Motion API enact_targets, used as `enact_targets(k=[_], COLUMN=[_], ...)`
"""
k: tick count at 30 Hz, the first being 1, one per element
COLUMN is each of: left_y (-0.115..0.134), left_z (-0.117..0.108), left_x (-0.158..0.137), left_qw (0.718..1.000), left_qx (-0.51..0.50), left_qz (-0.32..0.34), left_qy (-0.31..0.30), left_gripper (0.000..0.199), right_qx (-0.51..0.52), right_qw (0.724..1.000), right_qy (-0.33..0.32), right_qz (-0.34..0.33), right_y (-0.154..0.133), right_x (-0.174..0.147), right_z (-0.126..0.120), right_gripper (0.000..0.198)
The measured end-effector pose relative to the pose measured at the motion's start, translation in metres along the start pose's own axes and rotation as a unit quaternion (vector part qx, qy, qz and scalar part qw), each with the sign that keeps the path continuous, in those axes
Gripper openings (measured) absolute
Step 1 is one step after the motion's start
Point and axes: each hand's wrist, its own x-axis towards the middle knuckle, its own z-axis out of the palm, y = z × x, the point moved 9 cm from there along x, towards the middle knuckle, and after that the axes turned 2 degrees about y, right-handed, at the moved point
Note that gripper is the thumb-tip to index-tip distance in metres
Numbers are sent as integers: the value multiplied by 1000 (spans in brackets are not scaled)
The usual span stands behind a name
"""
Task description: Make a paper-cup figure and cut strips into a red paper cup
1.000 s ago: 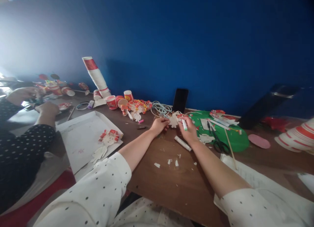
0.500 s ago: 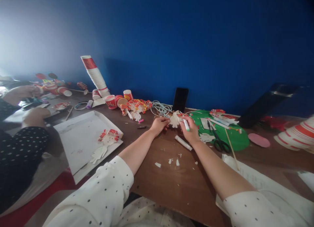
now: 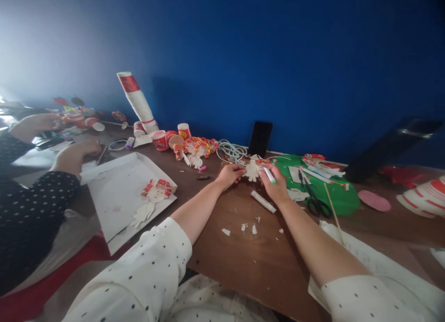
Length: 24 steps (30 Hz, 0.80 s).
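Observation:
A small white paper cutout with finger-like edges (image 3: 252, 172) and a red-and-white upper part is held up between my hands, above the brown table. My left hand (image 3: 230, 175) has its fingertips closed at the cutout's left edge. In my right hand (image 3: 276, 188) is a white marker with a green end (image 3: 269, 175), and its fingertips also pinch the cutout's right side. A white tube, perhaps a glue stick (image 3: 263, 202), lies beneath my right hand. Paper scraps (image 3: 254, 229) are scattered on the table nearer to me.
Black scissors (image 3: 318, 205) rest on a green sheet (image 3: 349, 199) at right. A black phone (image 3: 260, 139) leans on the blue wall. Left are a white box lid (image 3: 111, 197), paper cups (image 3: 159, 140) and a leaning cup stack (image 3: 139, 104). Another person's hand (image 3: 81, 150) works beyond the lid.
The view has shifted slightly, moving the scene a little right. My hands keep hold of the cutout and marker. The other person's nearer hand has moved right and farther away, to a thin stick.

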Motion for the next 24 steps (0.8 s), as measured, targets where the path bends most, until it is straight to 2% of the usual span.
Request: enact_targets(k=[11,14,19,24], left_y=[4,5,7,9], left_z=[4,5,6,11], left_x=[-3,-4,-6,-4], left_qw=[999,999,999,995], left_qx=[39,31,41,69], left_qz=[20,27,20,43], left_qy=[-6,-18,-28,-49], left_gripper=[27,32,50,36], right_qx=[37,16,-5,12], right_qw=[998,999,1000,999], right_qy=[-7,-7,-13,-38], right_qz=[60,47,-12,5], right_y=[8,8,3,3], right_x=[0,1,1,-1], right_z=[1,0,1,7], right_gripper=[27,30,35,35])
